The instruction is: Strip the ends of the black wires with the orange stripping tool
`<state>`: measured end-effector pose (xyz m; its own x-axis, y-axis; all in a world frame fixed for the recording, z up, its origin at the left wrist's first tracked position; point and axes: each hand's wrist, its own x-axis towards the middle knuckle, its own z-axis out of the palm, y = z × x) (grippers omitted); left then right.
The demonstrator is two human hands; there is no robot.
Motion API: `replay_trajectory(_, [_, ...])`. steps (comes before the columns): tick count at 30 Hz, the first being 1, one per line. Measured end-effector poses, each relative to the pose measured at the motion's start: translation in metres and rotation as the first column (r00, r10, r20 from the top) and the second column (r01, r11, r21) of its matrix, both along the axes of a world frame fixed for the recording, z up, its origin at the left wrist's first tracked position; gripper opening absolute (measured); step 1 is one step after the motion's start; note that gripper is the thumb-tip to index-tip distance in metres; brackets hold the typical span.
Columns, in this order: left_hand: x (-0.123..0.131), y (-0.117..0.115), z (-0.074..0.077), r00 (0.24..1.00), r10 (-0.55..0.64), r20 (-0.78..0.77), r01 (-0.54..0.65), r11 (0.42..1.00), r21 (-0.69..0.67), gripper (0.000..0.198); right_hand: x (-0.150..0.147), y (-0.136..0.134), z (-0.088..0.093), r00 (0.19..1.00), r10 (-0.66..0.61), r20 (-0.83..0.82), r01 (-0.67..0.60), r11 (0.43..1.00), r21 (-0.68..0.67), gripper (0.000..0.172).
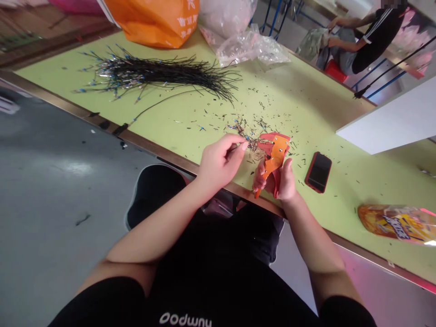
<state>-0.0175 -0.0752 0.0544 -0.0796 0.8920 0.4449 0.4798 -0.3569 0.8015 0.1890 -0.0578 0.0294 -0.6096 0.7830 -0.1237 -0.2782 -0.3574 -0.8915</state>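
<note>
In my right hand [286,181] is an orange and red wire stripper [277,152], its handles in my palm and its jaws pointing up and to the left. Just left of the jaws, my left hand [223,161] is closed in a pinch on what looks like a thin black wire [238,144]; most of it is hidden by the fingers. Short black offcuts [252,144] with a few blue bits are strewn under and around the tool. Farther left lies a thick bundle of black wires [170,75] with blue tips at its left end.
An orange bag [156,20] and clear plastic bags [252,45] stand along the far side of the green table [306,113]. A phone [318,172] and a yellow-orange packet [397,222] lie at right. One wire [146,109] trails toward the near edge. Another person [368,43] sits beyond.
</note>
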Motion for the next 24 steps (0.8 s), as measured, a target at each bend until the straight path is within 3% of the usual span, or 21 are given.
replay_trajectory(5, [-0.005,0.013,0.0,0.991,-0.097,-0.092,0.103,0.993,0.056,0.024,0.002,-0.001,-0.005,0.99,0.136,-0.033,-0.136,0.991,-0.013,0.082])
replay_trajectory(13, [-0.016,0.016,0.005,0.926,-0.1,-0.365,0.127,0.991,0.052,0.03,0.004,-0.001,-0.002,0.995,0.1,-0.008,-0.101,0.993,-0.057,0.076])
replay_trajectory(24, [-0.017,0.024,0.006,0.911,-0.143,-0.386,0.151,0.988,-0.01,0.036,0.007,0.003,-0.011,0.976,0.178,-0.122,-0.18,0.984,-0.005,0.072])
